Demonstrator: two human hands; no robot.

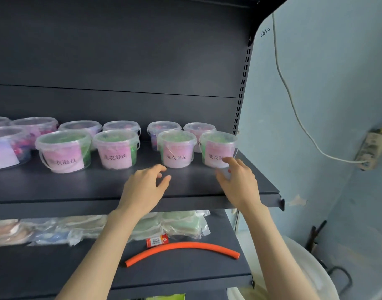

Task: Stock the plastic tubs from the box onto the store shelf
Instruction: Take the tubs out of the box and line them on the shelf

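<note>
While reaching over the shelf (77,187), held nothing in the left hand (145,187), loose and a bit curled. Spread the right hand (237,182) against the front of the end tub (218,146), fingertips (225,160) touching its pink label (215,151), not wrapped round it. Saw the other tubs (116,151) standing in two rows just past both hands and off to their left. Looked like the setting-down step, almost done. Next, probably: let go, nudge that tub straight, then fetch one more from the box. Saw no box here.
</note>
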